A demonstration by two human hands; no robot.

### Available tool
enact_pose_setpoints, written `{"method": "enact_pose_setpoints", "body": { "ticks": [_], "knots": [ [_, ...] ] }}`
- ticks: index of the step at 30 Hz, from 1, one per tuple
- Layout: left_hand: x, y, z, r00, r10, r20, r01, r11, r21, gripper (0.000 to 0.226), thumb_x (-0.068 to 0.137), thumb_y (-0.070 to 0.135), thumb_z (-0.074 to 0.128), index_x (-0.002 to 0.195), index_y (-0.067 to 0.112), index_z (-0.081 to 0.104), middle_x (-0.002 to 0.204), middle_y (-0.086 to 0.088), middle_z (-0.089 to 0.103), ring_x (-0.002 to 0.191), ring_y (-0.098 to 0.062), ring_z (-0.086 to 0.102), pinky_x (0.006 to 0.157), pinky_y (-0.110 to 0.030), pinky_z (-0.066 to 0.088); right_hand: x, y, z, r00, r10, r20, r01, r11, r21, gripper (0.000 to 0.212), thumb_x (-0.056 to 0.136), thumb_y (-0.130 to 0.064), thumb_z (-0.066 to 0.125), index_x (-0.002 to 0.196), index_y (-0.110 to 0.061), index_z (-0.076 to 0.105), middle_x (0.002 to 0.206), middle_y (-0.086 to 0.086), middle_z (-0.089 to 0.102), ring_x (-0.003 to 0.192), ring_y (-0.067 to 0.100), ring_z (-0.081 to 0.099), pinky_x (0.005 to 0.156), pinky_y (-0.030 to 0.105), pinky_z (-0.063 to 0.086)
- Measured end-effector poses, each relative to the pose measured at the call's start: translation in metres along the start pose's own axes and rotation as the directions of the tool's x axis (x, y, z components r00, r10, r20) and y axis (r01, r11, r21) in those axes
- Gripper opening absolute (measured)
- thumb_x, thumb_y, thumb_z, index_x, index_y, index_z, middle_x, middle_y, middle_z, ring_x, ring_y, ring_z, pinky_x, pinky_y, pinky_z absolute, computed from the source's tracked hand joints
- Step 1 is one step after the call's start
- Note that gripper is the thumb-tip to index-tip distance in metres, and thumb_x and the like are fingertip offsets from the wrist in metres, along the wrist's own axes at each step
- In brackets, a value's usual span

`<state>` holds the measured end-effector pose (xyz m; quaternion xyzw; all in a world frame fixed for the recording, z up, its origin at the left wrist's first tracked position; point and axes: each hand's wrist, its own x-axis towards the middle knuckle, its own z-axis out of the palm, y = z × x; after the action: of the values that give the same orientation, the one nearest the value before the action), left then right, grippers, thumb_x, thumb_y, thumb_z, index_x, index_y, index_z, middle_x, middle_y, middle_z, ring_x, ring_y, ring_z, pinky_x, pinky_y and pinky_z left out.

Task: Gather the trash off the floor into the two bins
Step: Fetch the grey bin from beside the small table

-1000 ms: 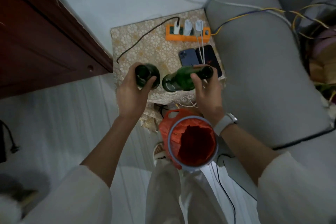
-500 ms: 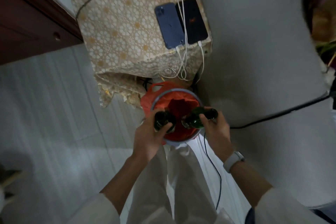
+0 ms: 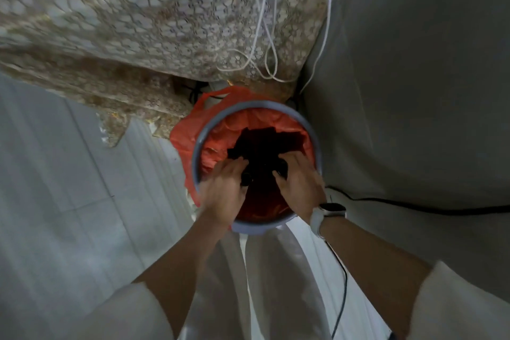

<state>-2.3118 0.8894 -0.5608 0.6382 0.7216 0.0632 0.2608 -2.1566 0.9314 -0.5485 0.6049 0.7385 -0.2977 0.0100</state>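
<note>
Both forearms are stretched forward and down from the bottom of the view, and both hands are lowered past the grey rim of the bin (image 3: 204, 137), which is lined with an orange bag (image 3: 184, 137). The left hand (image 3: 224, 188) is seen at about 8 o'clock in the bin's opening, back turned up, fingers curled round the neck of a dark bottle (image 3: 246, 179) whose mouth shows just beside the fingertips. The right hand (image 3: 299, 184) is placed at about 4 o'clock, also back up, fingers bent over a second dark bottle (image 3: 282, 167); how tightly it is gripped cannot be told, since the glass is blurred against the dark bin interior. A white watch (image 3: 327, 214) is worn on the right wrist. At 12 o'clock from the bin a lace-covered table (image 3: 154, 22) is seen, with white cables (image 3: 265, 36) hanging over its edge. A grey sofa (image 3: 414, 77) stands at 3 o'clock.
</note>
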Motion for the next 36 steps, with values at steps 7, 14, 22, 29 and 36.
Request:
{"method": "enact_pose_setpoints", "body": {
  "ticks": [7, 14, 22, 29, 36],
  "knots": [
    [0.011, -0.014, 0.021, 0.999, 0.032, 0.010, -0.033, 0.946, 0.323, 0.029, 0.053, 0.021, 0.082, 0.079, 0.019, 0.070, 0.067, 0.005, 0.068, 0.081, -0.022, 0.063, 0.067, -0.033, 0.023, 0.006, 0.020, 0.024, 0.970, -0.023, 0.242, 0.052, 0.992, -0.116, 0.046, 0.077, 0.007, 0.056, 0.122, 0.000, 0.053, 0.120, 0.015, 0.060, 0.109, 0.030, 0.060, 0.082, 0.034, 0.053],
    [-0.001, -0.030, 0.032, 0.999, 0.042, 0.023, -0.048, 0.928, 0.370, 0.018, 0.061, 0.022, 0.079, 0.077, 0.020, 0.071, 0.063, 0.007, 0.067, 0.077, -0.021, 0.058, 0.070, -0.034, 0.028, 0.012, 0.026, 0.030, 0.962, -0.103, 0.254, 0.201, 0.894, -0.400, 0.049, 0.039, -0.015, 0.085, 0.086, -0.019, 0.071, 0.078, -0.004, 0.069, 0.070, 0.019, 0.063, 0.062, 0.028, 0.050],
    [-0.007, -0.032, 0.023, 0.997, 0.013, 0.075, -0.038, 0.935, 0.352, 0.052, 0.063, 0.042, 0.074, 0.108, 0.018, 0.064, 0.108, -0.007, 0.061, 0.105, -0.026, 0.042, 0.086, -0.045, 0.038, -0.001, 0.021, 0.022, 0.975, -0.164, 0.150, 0.204, 0.929, -0.309, 0.036, 0.063, -0.017, 0.069, 0.100, -0.017, 0.068, 0.095, -0.001, 0.070, 0.086, 0.020, 0.067, 0.072, 0.031, 0.053],
    [0.013, -0.034, -0.003, 0.988, -0.145, -0.057, 0.155, 0.953, 0.260, 0.049, 0.086, 0.025, 0.054, 0.131, 0.010, 0.046, 0.130, -0.020, 0.049, 0.115, -0.036, 0.048, 0.088, -0.050, 0.044, 0.001, 0.024, 0.001, 0.989, 0.120, -0.081, -0.137, 0.961, -0.239, 0.048, 0.077, -0.011, 0.040, 0.122, -0.004, 0.055, 0.112, 0.019, 0.061, 0.090, 0.035, 0.061, 0.072, 0.045, 0.054],
    [0.035, -0.040, -0.001, 0.940, -0.326, 0.101, 0.326, 0.945, 0.018, 0.057, 0.097, 0.021, 0.039, 0.148, 0.015, 0.015, 0.143, -0.022, 0.033, 0.121, -0.041, 0.041, 0.076, -0.052, 0.050, 0.009, 0.037, 0.018, 0.910, 0.414, 0.002, -0.414, 0.910, 0.037, 0.072, 0.082, 0.010, 0.043, 0.146, -0.010, 0.018, 0.131, 0.031, 0.043, 0.094, 0.050, 0.058, 0.076, 0.048, 0.052]
  ]
}}
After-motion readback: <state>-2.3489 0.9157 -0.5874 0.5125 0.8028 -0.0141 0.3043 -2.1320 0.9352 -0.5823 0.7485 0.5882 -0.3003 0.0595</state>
